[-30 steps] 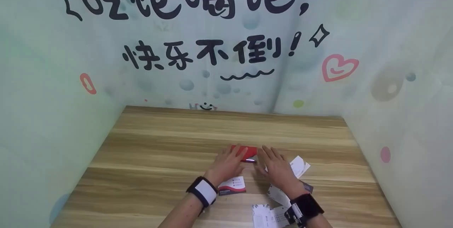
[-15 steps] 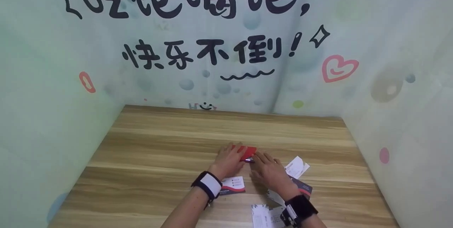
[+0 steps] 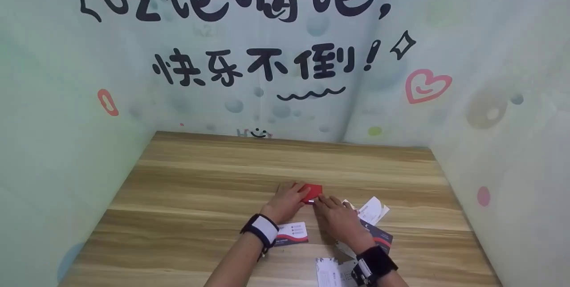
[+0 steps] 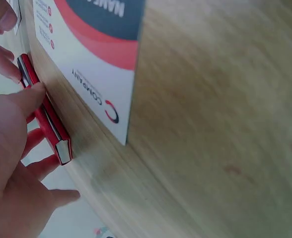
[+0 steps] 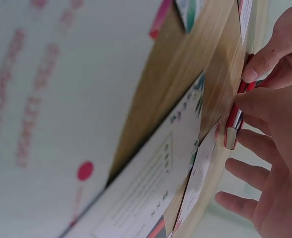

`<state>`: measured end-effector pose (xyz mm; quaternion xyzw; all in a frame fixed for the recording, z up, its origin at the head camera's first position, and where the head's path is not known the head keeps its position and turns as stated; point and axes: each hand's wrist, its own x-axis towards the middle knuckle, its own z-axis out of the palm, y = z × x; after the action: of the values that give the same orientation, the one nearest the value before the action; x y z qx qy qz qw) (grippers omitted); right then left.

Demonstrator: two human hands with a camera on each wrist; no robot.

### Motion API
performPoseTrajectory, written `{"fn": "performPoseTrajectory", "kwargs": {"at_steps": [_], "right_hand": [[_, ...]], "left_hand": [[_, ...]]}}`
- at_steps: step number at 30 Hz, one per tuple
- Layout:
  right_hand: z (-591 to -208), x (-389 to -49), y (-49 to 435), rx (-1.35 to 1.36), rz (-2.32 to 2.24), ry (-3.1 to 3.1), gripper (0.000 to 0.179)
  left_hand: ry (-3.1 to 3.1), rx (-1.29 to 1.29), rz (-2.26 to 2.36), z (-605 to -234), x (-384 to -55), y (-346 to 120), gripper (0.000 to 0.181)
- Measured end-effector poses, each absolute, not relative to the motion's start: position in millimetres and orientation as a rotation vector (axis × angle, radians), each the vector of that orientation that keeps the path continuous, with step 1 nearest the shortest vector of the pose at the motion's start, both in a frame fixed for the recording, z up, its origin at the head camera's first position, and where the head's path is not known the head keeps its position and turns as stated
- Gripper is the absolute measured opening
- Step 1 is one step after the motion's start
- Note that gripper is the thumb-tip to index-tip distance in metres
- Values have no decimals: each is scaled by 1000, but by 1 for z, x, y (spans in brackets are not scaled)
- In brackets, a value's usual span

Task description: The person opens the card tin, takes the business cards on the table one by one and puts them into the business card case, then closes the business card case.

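A small flat red case [image 3: 314, 192], which looks like a business card holder, lies on the wooden table. My left hand [image 3: 284, 202] grips its left part, with the thumb at the near edge and the fingers over the top and far side. My right hand [image 3: 340, 219] is at the near right corner. In the right wrist view, the thumb touches the front edge of the case [image 5: 234, 126] and the forefinger reaches behind it. The other right fingers spread away from it. Hands cover much of the case, and its inside is hidden.
A white, red and dark business card [image 3: 293, 233] lies by my left wrist. Around my right forearm are a dark card [image 3: 379, 235], a pale card [image 3: 373, 209] and a white leaf-patterned card [image 3: 327, 271]. Printed cloth walls [image 3: 285, 113] border the table [image 3: 200, 180].
My right hand has come left and nearer to the case, its fingertips now at the front corner. The dark card shows more. My left hand stays on the case, shifted slightly right.
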<state>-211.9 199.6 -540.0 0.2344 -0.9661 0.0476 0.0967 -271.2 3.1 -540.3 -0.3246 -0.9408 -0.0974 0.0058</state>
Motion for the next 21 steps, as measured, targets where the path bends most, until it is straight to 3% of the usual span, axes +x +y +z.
{"fn": "performPoseTrajectory", "kwargs": {"at_steps": [21], "right_hand": [[-533, -212, 202, 667, 296, -3087, 48]], "left_hand": [[-2989, -1041, -543, -538, -279, -2, 49]]}}
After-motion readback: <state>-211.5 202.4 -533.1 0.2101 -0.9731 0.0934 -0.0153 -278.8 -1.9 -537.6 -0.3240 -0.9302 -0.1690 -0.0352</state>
